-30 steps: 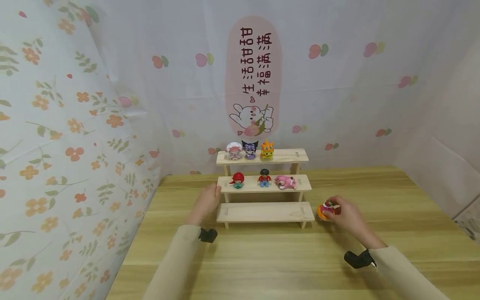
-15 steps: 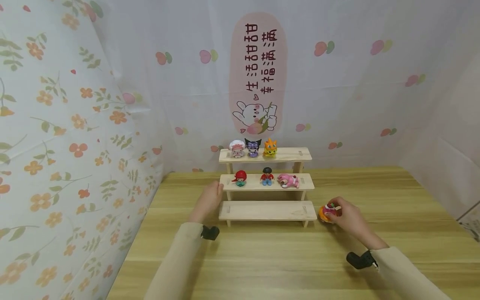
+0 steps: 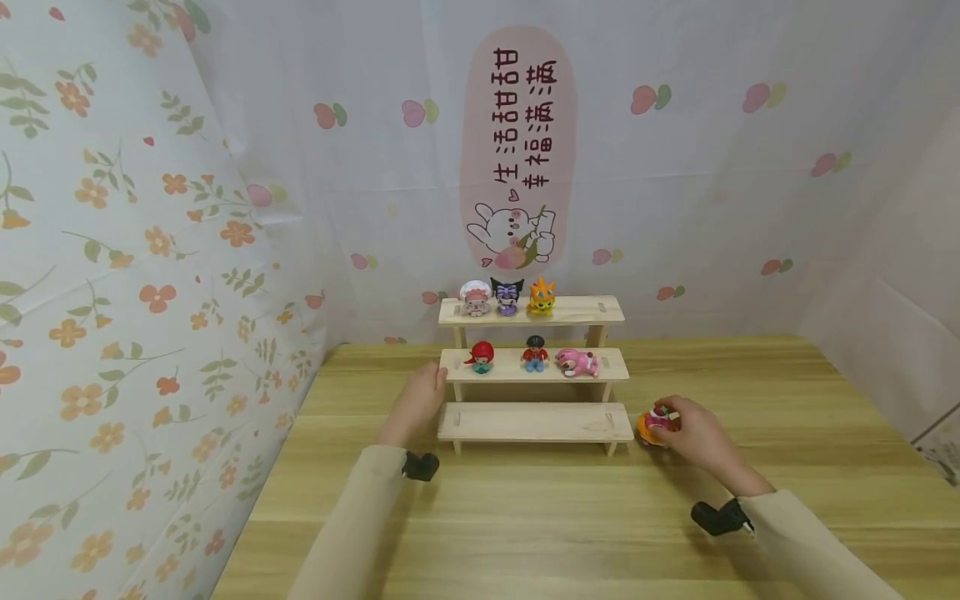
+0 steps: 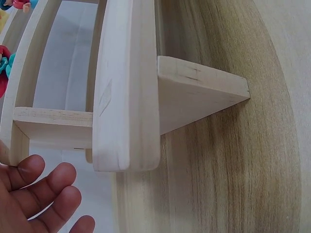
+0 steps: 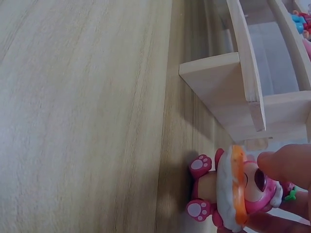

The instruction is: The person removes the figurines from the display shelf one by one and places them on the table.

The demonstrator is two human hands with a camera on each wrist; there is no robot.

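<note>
A pink bear figurine (image 5: 206,187) with an orange-and-white ring round its body is pinched at the head by my right hand (image 3: 697,433). It is low over the table, just right of the bottom shelf; whether its feet touch the wood I cannot tell. My left hand (image 3: 414,400) grips the left end of the middle shelf of a three-tier wooden display stand (image 3: 534,422), fingers curled at the board's end in the left wrist view. On that shelf are a red-haired figurine (image 3: 482,357), a black-capped figurine (image 3: 535,354) and a pink figurine lying down (image 3: 578,362).
The top shelf bears a white-hatted figurine (image 3: 475,298), a purple-and-black figurine (image 3: 507,297) and an orange-and-yellow figurine (image 3: 542,297). Nothing stands on the bottom shelf. A patterned cloth (image 3: 375,217) hangs behind and left of the wooden table (image 3: 525,525).
The head view has shifted slightly, moving the scene a little to the right in it. Both hands keep their holds, and the figurines on the shelves stay in place.
</note>
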